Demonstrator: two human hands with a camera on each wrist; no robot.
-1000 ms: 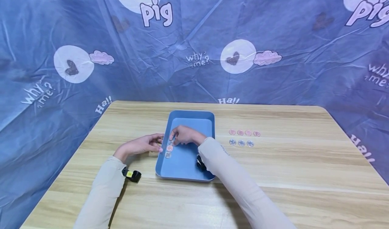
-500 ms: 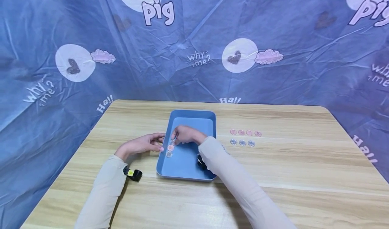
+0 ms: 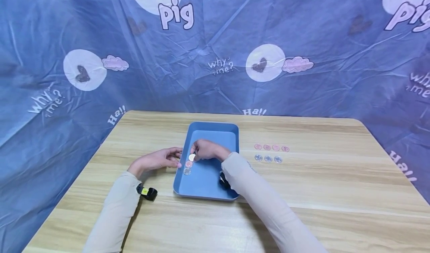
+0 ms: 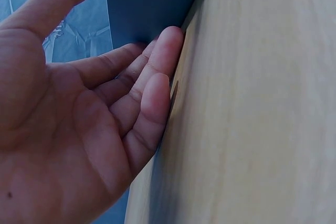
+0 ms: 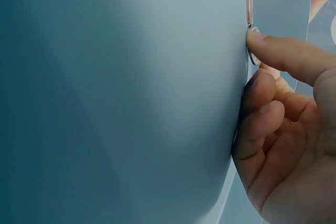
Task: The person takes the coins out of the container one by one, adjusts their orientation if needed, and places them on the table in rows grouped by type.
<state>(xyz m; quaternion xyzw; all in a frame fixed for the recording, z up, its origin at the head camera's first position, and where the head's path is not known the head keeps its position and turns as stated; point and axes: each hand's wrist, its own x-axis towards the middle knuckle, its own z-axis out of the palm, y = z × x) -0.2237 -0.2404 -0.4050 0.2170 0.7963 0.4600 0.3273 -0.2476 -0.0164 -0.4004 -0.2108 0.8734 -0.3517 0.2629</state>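
A blue rectangular tray [image 3: 205,186] lies on the wooden table. My right hand [image 3: 209,150] reaches into it and pinches a silver coin [image 3: 192,157] near the left wall. In the right wrist view the thumb lies on that coin [image 5: 255,60], which tilts off the tray floor. Nearer to me along the same wall are a copper-coloured coin [image 3: 189,164] and another silver coin [image 3: 187,171]. My left hand [image 3: 157,159] is at the tray's left side, thumb at the rim. Its loosely bent fingers [image 4: 163,51] rest against the outside of the wall, by the tabletop.
Right of the tray, a row of several copper-coloured coins [image 3: 271,147] lies behind a row of silver coins [image 3: 268,158]. A further coin is partly hidden by the right sleeve [image 3: 265,197]. A blue printed cloth [image 3: 215,92] hangs behind the table [image 3: 336,171].
The silver coin under my right fingers has tilted and now shows bright white in the head view. My right hand has shifted slightly right; the left hand keeps its place at the tray.
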